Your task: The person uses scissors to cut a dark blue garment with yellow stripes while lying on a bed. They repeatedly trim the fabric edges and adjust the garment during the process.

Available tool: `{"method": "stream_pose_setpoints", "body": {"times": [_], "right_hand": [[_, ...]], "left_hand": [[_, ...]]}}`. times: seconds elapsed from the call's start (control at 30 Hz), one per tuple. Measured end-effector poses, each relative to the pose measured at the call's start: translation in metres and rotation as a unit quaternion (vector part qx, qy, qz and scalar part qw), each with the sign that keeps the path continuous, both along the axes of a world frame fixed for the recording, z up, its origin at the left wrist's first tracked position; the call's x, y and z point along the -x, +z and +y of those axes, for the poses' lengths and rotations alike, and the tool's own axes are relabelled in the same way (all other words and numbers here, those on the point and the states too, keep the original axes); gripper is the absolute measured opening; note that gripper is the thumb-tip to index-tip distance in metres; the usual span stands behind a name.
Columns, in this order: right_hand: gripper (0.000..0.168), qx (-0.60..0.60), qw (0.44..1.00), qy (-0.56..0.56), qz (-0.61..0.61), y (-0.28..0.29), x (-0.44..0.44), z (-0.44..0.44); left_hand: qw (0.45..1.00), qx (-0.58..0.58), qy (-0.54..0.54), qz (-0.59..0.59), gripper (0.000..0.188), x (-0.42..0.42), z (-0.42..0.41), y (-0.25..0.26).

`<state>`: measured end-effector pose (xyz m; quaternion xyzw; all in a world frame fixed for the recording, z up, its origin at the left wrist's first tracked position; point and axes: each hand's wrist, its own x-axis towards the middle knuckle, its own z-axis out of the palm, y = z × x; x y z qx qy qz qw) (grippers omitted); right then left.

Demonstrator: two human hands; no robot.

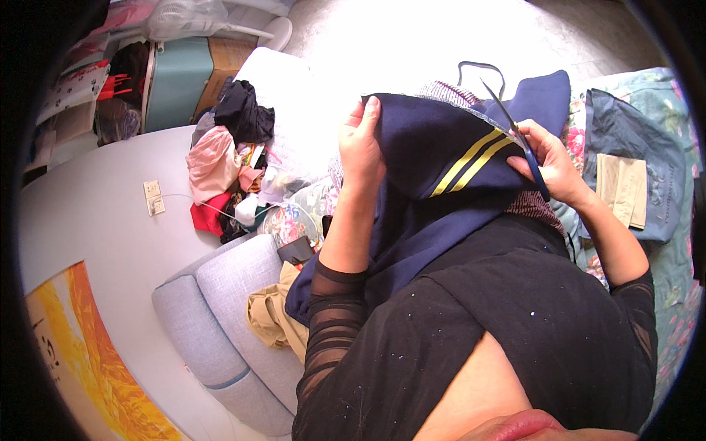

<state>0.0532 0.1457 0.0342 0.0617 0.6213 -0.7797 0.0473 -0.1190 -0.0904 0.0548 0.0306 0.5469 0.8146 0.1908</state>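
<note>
My left hand (pixel 361 143) pinches the upper corner of a navy blue garment (pixel 424 132) between thumb and fingers. Two yellow stripes (pixel 469 165) run slantwise across the raised cloth, and a pale stitched seam edge (pixel 491 121) borders its far side. In my right hand (pixel 546 157) is a pair of scissors (pixel 533 165) with dark blue handles, the blade pointing away from me. The right thumb and fingers are also close to the striped end of the cloth; whether they grip it is unclear. More of the garment drapes over my lap.
A grey-blue sofa (pixel 237 314) with a crumpled khaki cloth (pixel 270 314) is at left. Piled clothes (pixel 212 160) lie beyond it. At right, a folded beige cloth (pixel 620 187) rests on a blue-grey bag (pixel 662 182) bearing writing, over a floral cover (pixel 640 82). A cable runs from a wall socket (pixel 154 197).
</note>
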Motion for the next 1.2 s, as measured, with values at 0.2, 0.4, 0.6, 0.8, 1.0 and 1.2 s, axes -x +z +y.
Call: {"method": "stream_pose_setpoints", "body": {"times": [0.2, 0.4, 0.6, 0.8, 1.0, 1.2], "right_hand": [[0.032, -0.010, 1.000, -0.002, 0.000, 0.000, -0.001, -0.001], [0.031, -0.202, 0.977, -0.001, 0.064, 0.005, -0.005, 0.001], [0.032, -0.252, 0.955, 0.114, 0.108, 0.022, -0.011, -0.003], [0.032, -0.234, 0.970, 0.046, 0.042, 0.013, -0.017, 0.006], [0.039, -0.577, 0.805, -0.128, -0.055, -0.031, -0.008, 0.078], [0.047, -0.647, 0.722, -0.123, -0.213, -0.071, 0.017, 0.111]], "left_hand": [[1.000, 0.004, 0.006, 0.003, 0.013, -0.002, 0.001, 0.002], [1.000, -0.006, 0.017, -0.003, 0.010, -0.002, -0.001, 0.000], [0.996, 0.026, 0.087, 0.006, 0.013, 0.009, -0.027, -0.016], [0.994, -0.040, 0.057, -0.090, 0.016, 0.002, -0.050, -0.020], [0.960, 0.155, -0.223, 0.062, 0.028, -0.038, -0.060, 0.015], [0.853, 0.272, -0.446, 0.025, 0.024, -0.057, -0.055, 0.019]]}}
